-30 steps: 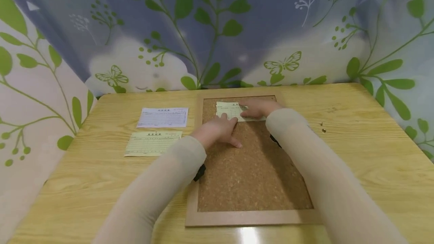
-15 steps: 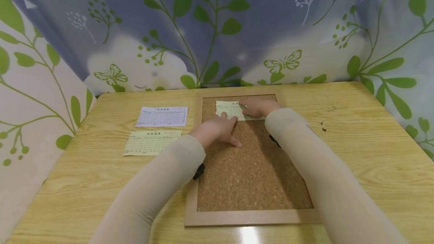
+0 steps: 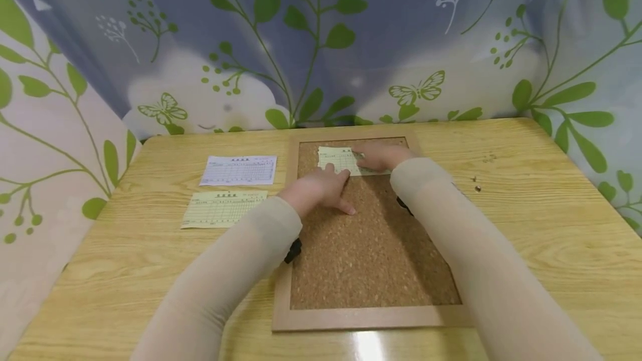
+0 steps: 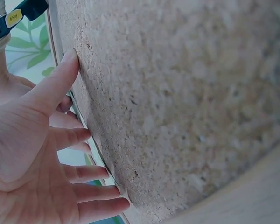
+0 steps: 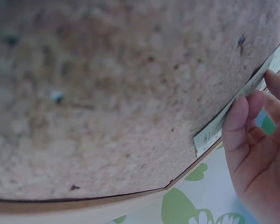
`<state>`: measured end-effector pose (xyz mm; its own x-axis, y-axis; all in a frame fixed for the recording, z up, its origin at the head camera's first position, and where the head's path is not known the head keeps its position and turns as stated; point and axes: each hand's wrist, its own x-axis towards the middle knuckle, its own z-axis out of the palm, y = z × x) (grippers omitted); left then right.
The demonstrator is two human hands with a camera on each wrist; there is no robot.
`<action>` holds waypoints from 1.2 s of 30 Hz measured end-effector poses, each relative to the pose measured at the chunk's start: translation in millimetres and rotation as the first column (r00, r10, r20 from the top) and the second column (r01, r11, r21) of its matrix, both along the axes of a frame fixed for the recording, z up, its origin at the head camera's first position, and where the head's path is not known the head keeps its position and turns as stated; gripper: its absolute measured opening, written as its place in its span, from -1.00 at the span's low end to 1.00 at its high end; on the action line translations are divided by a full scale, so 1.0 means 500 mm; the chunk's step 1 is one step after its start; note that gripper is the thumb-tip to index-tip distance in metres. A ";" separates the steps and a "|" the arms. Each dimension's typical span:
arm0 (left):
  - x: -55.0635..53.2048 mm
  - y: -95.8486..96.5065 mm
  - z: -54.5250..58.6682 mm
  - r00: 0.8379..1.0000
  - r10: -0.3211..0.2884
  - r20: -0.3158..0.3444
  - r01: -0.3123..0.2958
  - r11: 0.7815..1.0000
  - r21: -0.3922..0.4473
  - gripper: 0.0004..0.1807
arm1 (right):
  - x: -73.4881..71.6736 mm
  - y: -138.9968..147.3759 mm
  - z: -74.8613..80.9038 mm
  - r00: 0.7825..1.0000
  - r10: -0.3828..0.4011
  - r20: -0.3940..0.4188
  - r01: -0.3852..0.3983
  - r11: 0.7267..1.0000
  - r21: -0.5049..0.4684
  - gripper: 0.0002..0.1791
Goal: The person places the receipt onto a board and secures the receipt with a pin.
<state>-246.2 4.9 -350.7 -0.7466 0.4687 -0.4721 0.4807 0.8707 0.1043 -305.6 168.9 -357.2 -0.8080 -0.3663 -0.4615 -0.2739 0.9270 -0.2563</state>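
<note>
A pale green printed paper slip [image 3: 333, 156] lies on the cork board [image 3: 366, 244], near its top inside the wooden frame. My left hand [image 3: 326, 185] rests on the slip's lower left edge, fingers spread and thumb out over bare cork. In the left wrist view its fingers [image 4: 100, 207] look straight. My right hand [image 3: 383, 156] covers the slip's upper right part. The right wrist view has its thumb [image 5: 235, 114] bent close to a finger, right at the slip [image 5: 212, 130]. I cannot tell whether it pinches something small there.
Left of the board, a lilac printed slip [image 3: 238, 170] lies above another pale green slip [image 3: 220, 209] on the wooden table [image 3: 125, 272]. Two small metal tacks [image 3: 476, 187] lie right of the board. A leaf-patterned curtain [image 3: 241, 43] hangs along the table's back.
Both hands stay at the same place on the slip, the right fingers shifting only slightly. The whole head view drifts up a little.
</note>
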 end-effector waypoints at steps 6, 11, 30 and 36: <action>0.004 -0.004 0.003 1.000 0.006 -0.003 -0.006 1.000 -0.002 0.05 | 0.004 -0.004 0.003 1.000 0.005 0.015 -0.005 1.000 -0.011 -0.40; 0.007 -0.007 -0.005 1.000 -0.002 -0.012 0.002 1.000 -0.011 0.04 | 0.009 -0.007 0.002 1.000 0.006 0.024 -0.005 1.000 -0.012 -0.39; 0.016 -0.024 -0.013 0.999 -0.008 -0.040 0.009 0.999 0.044 -0.02 | 0.013 -0.011 -0.001 0.999 -0.002 -0.053 0.004 0.999 0.032 -0.39; 0.018 -0.027 -0.014 1.000 0.008 -0.030 -0.006 0.999 0.052 -0.03 | 0.027 -0.015 -0.004 0.987 -0.003 -0.162 0.010 0.999 0.045 -0.46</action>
<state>-237.3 -8.7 -357.4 -0.7634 0.4868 -0.4246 0.4784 0.8677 0.1346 -291.9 161.3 -359.3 -0.8758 -0.3421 -0.3406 -0.3020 0.9387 -0.1663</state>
